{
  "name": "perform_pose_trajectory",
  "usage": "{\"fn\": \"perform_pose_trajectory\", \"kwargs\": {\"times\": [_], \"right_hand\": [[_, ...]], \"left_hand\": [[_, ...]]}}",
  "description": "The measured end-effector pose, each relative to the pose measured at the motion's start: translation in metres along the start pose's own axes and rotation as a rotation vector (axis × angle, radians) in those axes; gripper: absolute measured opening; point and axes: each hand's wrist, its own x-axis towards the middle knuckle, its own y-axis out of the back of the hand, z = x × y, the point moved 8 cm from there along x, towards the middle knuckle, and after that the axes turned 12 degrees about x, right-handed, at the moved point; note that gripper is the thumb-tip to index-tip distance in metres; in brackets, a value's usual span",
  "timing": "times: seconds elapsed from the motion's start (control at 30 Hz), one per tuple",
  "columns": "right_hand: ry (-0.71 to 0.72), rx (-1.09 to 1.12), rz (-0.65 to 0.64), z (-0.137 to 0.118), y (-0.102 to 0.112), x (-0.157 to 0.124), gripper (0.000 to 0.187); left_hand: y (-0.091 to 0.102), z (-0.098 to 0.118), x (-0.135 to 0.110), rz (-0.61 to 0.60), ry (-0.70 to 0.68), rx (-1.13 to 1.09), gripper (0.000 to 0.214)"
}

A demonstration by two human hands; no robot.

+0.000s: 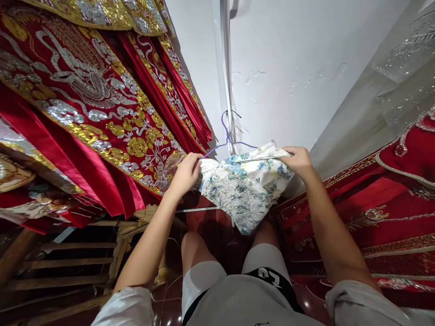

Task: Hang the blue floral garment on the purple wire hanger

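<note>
A white garment with a blue and green floral print (244,190) hangs in front of me on a purple wire hanger (227,141). The hanger's hook is up at a pale upright pole (222,68) by the wall. My left hand (187,171) is closed on the garment's upper left edge, close to the hanger's left arm. At the upper right edge, my right hand (299,159) pinches the cloth between thumb and fingers and holds it out sideways. The garment's lower part tapers to a point above my knees.
Red garments with gold and silver embroidery (136,122) hang on the left. Beneath them stands a slatted wooden piece of furniture (68,262). On the right hang a red beaded garment (367,213) and a sheer whitish one (390,81). Behind is a white wall (288,54).
</note>
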Motion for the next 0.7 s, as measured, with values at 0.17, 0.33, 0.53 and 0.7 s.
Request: {"fn": "perform_pose_trajectory", "kwargs": {"times": [0.17,0.33,0.53,0.7], "right_hand": [[-0.287,0.241,-0.402,-0.007,-0.028,-0.030,0.047],[-0.486,0.552,-0.156,-0.002,-0.049,-0.040,0.037],[-0.460,0.787,-0.196,-0.042,-0.070,-0.020,0.028],[-0.307,0.639,-0.313,-0.076,-0.116,-0.018,0.035]], "left_hand": [[0.003,-0.022,0.007,0.082,0.119,-0.041,0.033],[-0.011,-0.002,0.031,-0.007,0.026,-0.123,0.036],[-0.001,0.013,0.059,0.051,0.046,-0.159,0.033],[0.021,0.019,0.077,0.178,0.049,-0.157,0.038]]}}
